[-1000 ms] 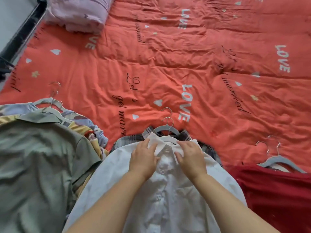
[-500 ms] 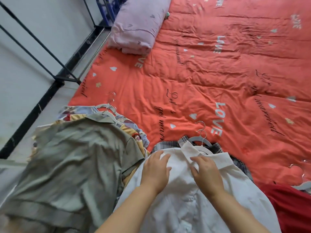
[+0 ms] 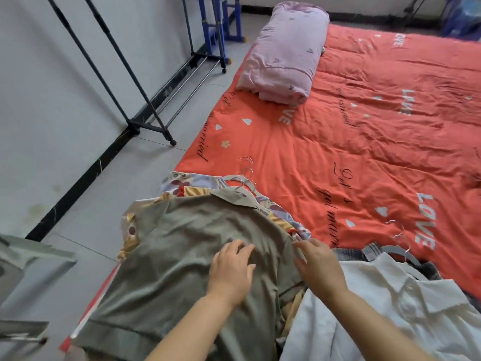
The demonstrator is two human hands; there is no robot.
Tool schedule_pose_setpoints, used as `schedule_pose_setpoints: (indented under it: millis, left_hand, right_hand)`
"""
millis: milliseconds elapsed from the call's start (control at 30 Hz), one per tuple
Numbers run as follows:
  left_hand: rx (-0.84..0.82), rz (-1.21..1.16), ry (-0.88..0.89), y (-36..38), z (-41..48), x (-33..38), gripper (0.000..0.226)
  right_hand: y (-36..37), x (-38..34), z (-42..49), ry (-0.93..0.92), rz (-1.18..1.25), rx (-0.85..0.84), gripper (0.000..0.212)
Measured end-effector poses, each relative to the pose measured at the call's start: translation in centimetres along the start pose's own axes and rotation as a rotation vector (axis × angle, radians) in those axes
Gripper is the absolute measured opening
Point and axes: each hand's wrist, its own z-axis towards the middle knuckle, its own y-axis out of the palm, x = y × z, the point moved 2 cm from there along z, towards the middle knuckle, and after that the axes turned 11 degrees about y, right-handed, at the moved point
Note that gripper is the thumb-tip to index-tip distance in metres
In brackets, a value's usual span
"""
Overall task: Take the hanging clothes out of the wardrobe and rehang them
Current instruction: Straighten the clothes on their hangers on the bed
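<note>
Red quilt: covered the bed under the clothes.
Olive shirt: topped the pile at the quilt's near left edge.
White shirt: lay just right of it.
Left hand: rested on the olive shirt, fingers spread.
Right hand: fingers together at the olive sleeve; whether pinching, cannot tell.

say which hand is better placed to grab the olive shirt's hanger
Left, probably: the left hand rests on the olive fabric shirt below its pale hanger; the right hand is at the sleeve.
</note>
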Motion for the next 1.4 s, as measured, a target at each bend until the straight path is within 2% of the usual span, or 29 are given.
schedule_pose_setpoints:
  millis: [100,200,467,667,933,1133,1233,1400]
  left_hand:
    - [-0.009,0.017,0.028,-0.5,0.3,-5.0,0.045]
    - [-0.014,0.022,0.019,-0.2,0.6,-8.9,0.046]
    - [0.065,-0.009,0.019,1.8,1.2,-14.3,0.047]
    - [0.043,0.03,0.049,4.0,1.1,-15.5,0.047]
    - [0.082,0.019,0.043,3.6,1.2,-15.4,0.043]
    - [0.096,0.052,0.067,3.5,0.8,-16.1,0.051]
    - [0.11,0.039,0.063,3.3,0.7,-16.5,0.046]
    - [0.188,0.024,0.063,0.9,1.0,-16.7,0.044]
  right_hand:
    - [4.2,-2.2,3.2,0.132,-0.028,-0.125,0.027]
    - [7.8,-3.0,5.6,0.175,-0.105,-0.204,0.04]
    - [12.9,-4.0,10.1,0.263,-0.279,-0.16,0.054]
    - [14.4,-3.6,10.8,0.307,-0.177,-0.096,0.044]
    - [13.5,-3.9,10.7,0.324,0.033,-0.099,0.023]
    - [13.7,-4.5,10.2,0.357,-0.084,-0.141,0.033]
    - [13.2,-5.0,9.6,0.322,-0.106,-0.129,0.033]
    - [9.9,-6.6,7.1,0.105,-0.043,0.029,0.037]
